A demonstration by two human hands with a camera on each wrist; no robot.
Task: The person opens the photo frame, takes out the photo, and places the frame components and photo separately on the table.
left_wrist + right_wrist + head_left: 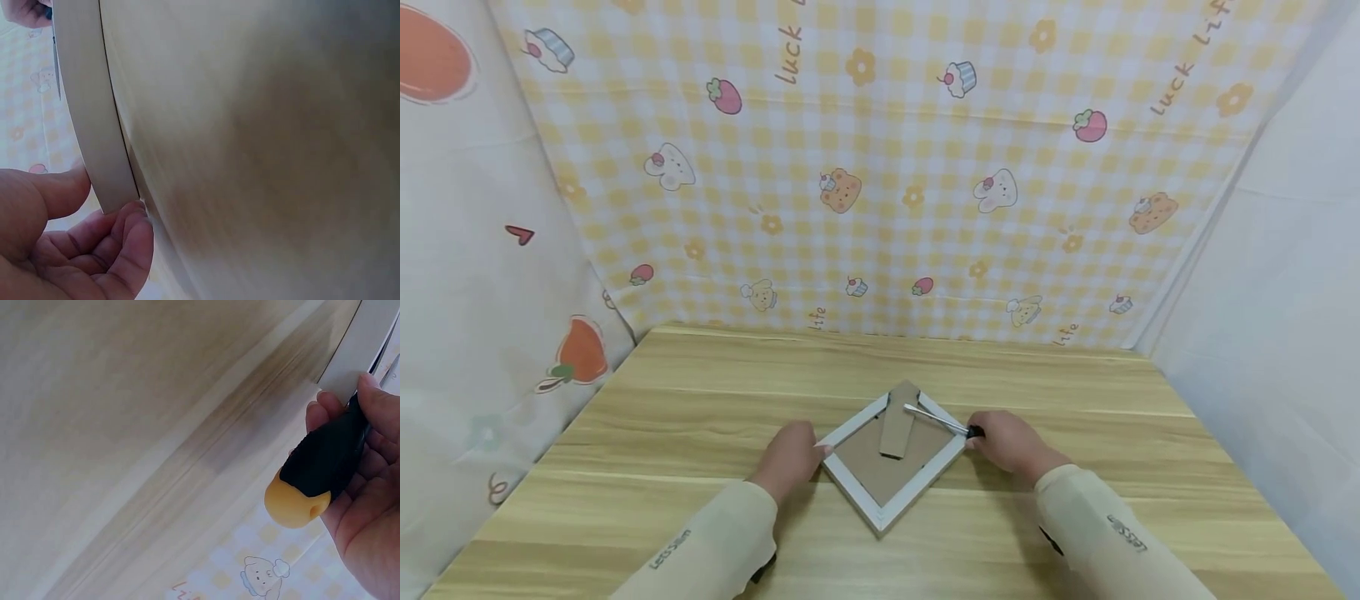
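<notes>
Head: white frame (pixel 852 493) lies back-up on the wood table (pixel 700 425), one corner toward the person; left hand (pixel 790 457) pinches its left corner, right hand (pixel 1011 440) is at its right, gripping a screwdriver (pixel 936 418), tip over the backing's stand (pixel 897 429). Left wrist: thumb and curled fingers on frame corner. Right wrist: black-and-yellow handle (pixel 325 456) held in curled fingers.

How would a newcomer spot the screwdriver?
At the wood-grain table, find the white frame seen from behind, turned like a diamond. The screwdriver crosses its right corner, tip over the tan stand in the head view. Only it has a shiny metal shaft and a black handle with a yellow end.
</notes>
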